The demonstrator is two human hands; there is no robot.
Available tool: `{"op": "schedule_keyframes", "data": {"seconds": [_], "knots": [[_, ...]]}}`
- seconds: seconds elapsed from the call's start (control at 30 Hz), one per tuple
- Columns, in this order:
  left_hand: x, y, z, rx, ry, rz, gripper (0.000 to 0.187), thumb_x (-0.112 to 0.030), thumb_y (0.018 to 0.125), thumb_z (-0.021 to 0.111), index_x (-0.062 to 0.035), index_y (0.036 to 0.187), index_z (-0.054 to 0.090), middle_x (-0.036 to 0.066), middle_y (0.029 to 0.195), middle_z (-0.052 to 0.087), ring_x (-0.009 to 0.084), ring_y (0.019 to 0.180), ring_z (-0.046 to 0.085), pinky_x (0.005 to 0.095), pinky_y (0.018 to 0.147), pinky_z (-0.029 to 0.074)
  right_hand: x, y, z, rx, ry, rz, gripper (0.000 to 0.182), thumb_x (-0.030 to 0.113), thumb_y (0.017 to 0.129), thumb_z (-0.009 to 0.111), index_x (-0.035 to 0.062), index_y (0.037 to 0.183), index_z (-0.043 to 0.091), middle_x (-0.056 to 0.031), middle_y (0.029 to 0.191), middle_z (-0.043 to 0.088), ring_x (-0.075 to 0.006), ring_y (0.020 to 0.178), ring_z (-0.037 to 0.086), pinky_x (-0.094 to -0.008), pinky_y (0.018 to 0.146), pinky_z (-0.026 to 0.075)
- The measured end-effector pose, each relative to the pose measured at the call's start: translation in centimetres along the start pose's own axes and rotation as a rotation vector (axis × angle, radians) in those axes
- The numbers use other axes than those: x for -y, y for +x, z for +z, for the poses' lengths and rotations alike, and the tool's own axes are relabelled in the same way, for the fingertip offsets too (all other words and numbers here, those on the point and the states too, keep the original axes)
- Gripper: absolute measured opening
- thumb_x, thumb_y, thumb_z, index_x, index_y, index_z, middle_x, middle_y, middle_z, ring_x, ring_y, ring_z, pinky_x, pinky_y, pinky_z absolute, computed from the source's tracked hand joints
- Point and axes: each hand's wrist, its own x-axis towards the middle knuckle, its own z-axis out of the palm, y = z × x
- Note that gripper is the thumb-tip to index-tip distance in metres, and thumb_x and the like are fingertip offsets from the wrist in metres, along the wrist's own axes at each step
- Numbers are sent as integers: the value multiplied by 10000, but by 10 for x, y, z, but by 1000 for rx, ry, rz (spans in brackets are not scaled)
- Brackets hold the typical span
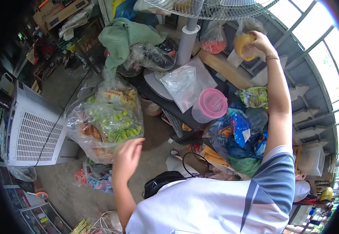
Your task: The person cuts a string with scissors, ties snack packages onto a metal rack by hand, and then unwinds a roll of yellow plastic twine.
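At the upper right, my right hand (258,42) is raised with its fingers closed on a clear plastic bag (244,46) with yellow contents, in front of the grey slatted wall. My left hand (128,157) is low at centre left, its fingers held together beside a large clear bag (107,117) of green and orange packets; whether it touches the bag is unclear. Just left of the yellow bag hangs another clear bag (214,40) with red contents.
A black table (154,90) bears a pink-lidded tub (212,104) and plastic sleeves (181,87). A fan (212,9) stands behind it. A white air cooler (37,128) is at the left. Blue bags (239,128) lie below my right arm.
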Motion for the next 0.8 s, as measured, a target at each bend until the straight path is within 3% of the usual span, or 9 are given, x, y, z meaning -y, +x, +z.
{"op": "schedule_keyframes", "data": {"seconds": [0.07,0.17,0.37,0.4,0.5,0.53,0.7,0.77,0.8], "knots": [[-23,39,23,98,6,148,165,-115,928,591,-62,1071,655,118,1020,682,309,969,634,400,884,475,-5,16,4,196,-136,33,1008,220,544,890,115,1440,439,-188,1328,582,-335,1232,548,-399,1051,438],[-45,80,54,171,-13,275,153,-99,898,614,-70,1041,663,108,983,678,304,949,633,401,862,476,13,14,3,378,-237,95,1059,243,505,906,101,1438,425,-203,1361,540,-369,1242,532,-408,1052,437],[-112,192,129,188,-4,816,234,-64,847,611,-91,1079,602,106,1060,622,315,966,615,409,834,488,19,-17,5,203,-405,-38,1123,259,465,933,88,1414,356,-183,1411,474,-408,1243,520,-435,1042,435],[-131,219,145,262,54,842,271,-77,845,619,-95,1111,575,115,1161,590,322,1004,607,419,837,494,19,-17,5,222,-317,-76,1049,255,502,918,75,1389,387,-185,1346,515,-404,1218,537,-428,1027,441],[-180,293,207,-112,111,883,418,-134,873,608,-129,1281,513,110,1394,456,326,1035,593,449,840,517,8,-11,3,290,-58,-193,830,243,613,872,35,1315,481,-190,1152,635,-391,1140,586,-408,982,460],[-191,314,222,-180,195,888,441,-139,860,611,-143,1293,529,92,1439,435,291,1050,594,445,820,520,-9,-7,16,140,-7,-278,599,244,724,803,5,1206,540,-169,976,653,-301,1010,631,-364,922,472],[-206,345,247,-210,358,791,466,-179,828,624,-157,1290,571,82,1471,425,274,1091,580,438,801,510,-21,-51,-28,15,683,-122,322,214,856,713,14,1062,567,-40,961,594,-118,912,545,-281,823,450],[-199,344,250,-81,443,636,479,-200,824,628,-152,1298,584,87,1441,470,284,1131,563,449,813,502,-11,-80,-39,-202,738,-162,238,190,909,662,28,1077,617,1,992,582,-93,954,526,-260,835,426],[-197,354,257,64,490,513,482,-215,828,629,-148,1304,591,91,1411,509,293,1160,551,455,825,498,14,-101,-50,-336,939,109,289,155,901,644,19,1155,626,-44,1050,628,-161,982,573,-302,878,445]]}}
